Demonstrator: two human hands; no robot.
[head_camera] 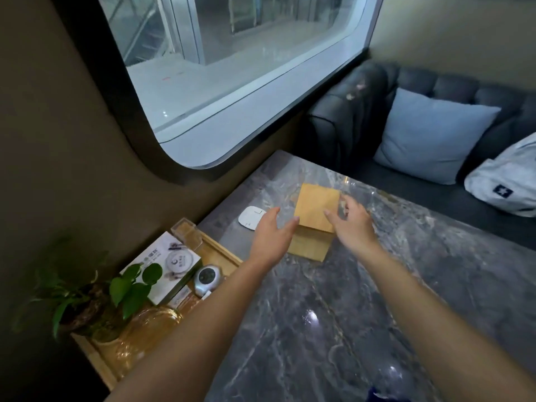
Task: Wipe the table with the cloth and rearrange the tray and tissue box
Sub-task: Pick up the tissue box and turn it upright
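Observation:
A wooden tissue box (314, 211) stands on the grey marble table (333, 329), towards its far side. My left hand (271, 237) is spread at the box's left side, fingertips at its edge. Over the box's right side is my right hand (352, 224), fingers apart and thumb over the lid. Neither hand is closed around the box. A wooden tray (224, 252) lies along the table's left edge by the wall. At the bottom edge a scrap of blue, possibly the cloth (383, 396), is barely visible.
In the tray sit a potted plant (87, 297), a white printed box (165, 268), a silver round gadget (207, 278) and a clear acrylic holder (185, 232). A white flat pad (251, 217) lies left of the tissue box. Beyond the table: dark sofa (362, 111), blue cushion (429, 134), grey bag (504, 184).

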